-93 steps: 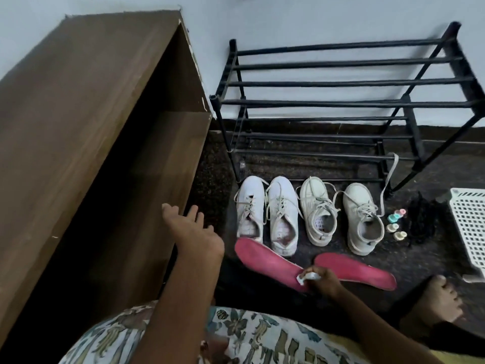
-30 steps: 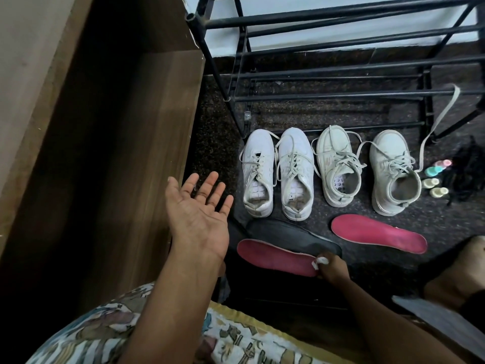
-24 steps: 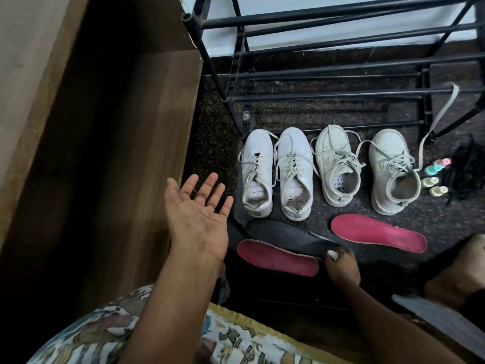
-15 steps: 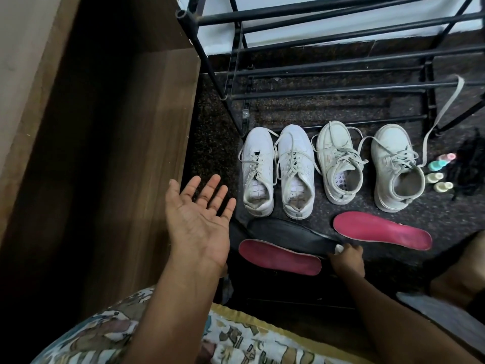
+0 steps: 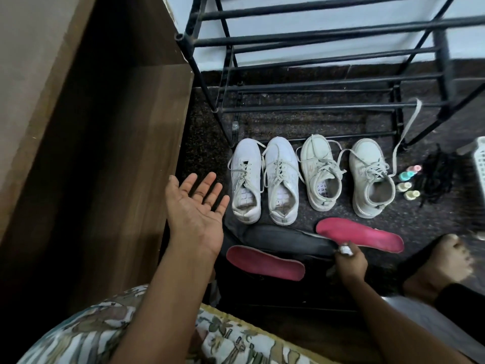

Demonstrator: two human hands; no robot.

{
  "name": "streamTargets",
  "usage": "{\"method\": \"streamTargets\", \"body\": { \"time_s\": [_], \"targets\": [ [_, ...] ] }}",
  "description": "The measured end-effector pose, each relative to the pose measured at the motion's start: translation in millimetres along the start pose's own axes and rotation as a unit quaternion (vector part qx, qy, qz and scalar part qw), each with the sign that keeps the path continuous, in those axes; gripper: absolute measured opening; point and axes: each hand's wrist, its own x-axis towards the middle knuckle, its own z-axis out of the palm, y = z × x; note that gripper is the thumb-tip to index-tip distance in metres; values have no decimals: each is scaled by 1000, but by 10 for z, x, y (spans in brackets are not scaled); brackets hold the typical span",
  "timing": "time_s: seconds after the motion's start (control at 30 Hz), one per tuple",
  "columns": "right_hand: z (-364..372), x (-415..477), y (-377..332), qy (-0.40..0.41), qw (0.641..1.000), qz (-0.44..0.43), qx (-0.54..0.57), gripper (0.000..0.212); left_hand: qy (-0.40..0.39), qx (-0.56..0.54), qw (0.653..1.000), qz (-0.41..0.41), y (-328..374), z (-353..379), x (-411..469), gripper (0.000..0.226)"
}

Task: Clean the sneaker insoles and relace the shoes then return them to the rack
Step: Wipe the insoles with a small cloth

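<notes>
Dark floor (image 5: 204,143) by the rack (image 5: 315,109), and the right hand (image 5: 350,261), pinching a white wad (image 5: 346,249), has slid off the near pink insole (image 5: 265,262) onto the far pink insole (image 5: 367,232), left hand (image 5: 195,206) still open, palm up.

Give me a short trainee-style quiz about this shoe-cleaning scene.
1. How many white sneakers stand on the floor before the rack?
2. True or false: the left hand grips a sneaker.
3. The right hand pinches a white wad nearest to: A) a pink insole, B) the black laces, C) the white basket.
Key: 1 four; 2 false, it is open and empty; 3 A.
</notes>
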Motion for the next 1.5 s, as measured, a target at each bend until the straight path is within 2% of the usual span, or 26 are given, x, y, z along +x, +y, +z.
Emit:
{"method": "streamTargets", "body": {
  "time_s": [0.1,0.23,0.37,0.47,0.53,0.6,0.67,0.7,0.73,0.8,0.83,0.93,1.03,1.1,1.17,1.2,1.23,1.3,1.37,1.4,1.5],
  "targets": [
    [-208,-183,-140,21,999,6,42,9,-3,-4,1000,-5,13,10,-30,50],
    [-525,-360,-278,30,994,39,101,18,-19,-2,1000,-5,27,3,-106,51],
    [-716,-234,-2,-28,980,74,182,15,-26,22,999,5,-25,-14,-224,50],
    [-1045,-736,-436,-48,944,98,312,33,-6,49,999,11,-137,-42,-337,47],
    [-1181,-1030,-644,-80,904,96,410,36,31,58,997,34,-230,-72,-408,45],
    [-1244,-1308,-823,-90,865,101,484,37,67,42,994,76,-317,-102,-480,35],
    [-1259,-1596,-956,-93,836,115,528,37,65,53,993,78,-440,-135,-563,20],
    [-1254,-1728,-999,-96,825,114,545,37,32,56,997,52,-511,-160,-628,25],
    [-1248,-1870,-1042,-103,817,108,557,36,-29,43,999,16,-589,-179,-699,39],
    [-1230,-2156,-1125,-121,818,89,555,34,-170,-3,985,-36,-749,-230,-827,86],
    [-1216,-2269,-1145,-128,824,74,546,34,-223,-20,974,-45,-799,-252,-887,101],
    [-1201,-2481,-1112,-145,860,9,489,29,-292,-43,953,-68,-797,-292,-988,106],
    [-1313,-2557,-1060,-121,913,-103,376,28,-337,-44,937,-82,-649,-336,-1014,106],
    [-1423,-2489,-1177,-70,929,-168,322,18,-383,-28,918,-98,-563,-367,-997,111],
    [-1555,-2436,-1373,-59,934,-230,268,11,-419,-14,901,-115,-503,-374,-1009,112],
    [-1611,-2425,-1442,-62,925,-296,228,11,-433,-10,894,-119,-494,-375,-1006,110],
    [-1660,-2452,-1474,-72,902,-385,183,11,-451,-10,883,-130,-475,-375,-1038,108],
    [-1707,-2587,-1431,-114,827,-541,104,14,-471,-18,867,-159,-456,-354,-1106,101],
    [-1662,-2693,-1360,-136,765,-628,38,19,-489,-22,855,-172,-449,-351,-1151,98],
    [-1621,-2689,-1341,-122,740,-661,0,19,-494,-15,853,-168,-451,-357,-1141,99],
    [-1469,-2610,-1266,-11,680,-728,-91,21,-521,-11,840,-149,-465,-382,-1100,93]
  ]
}}
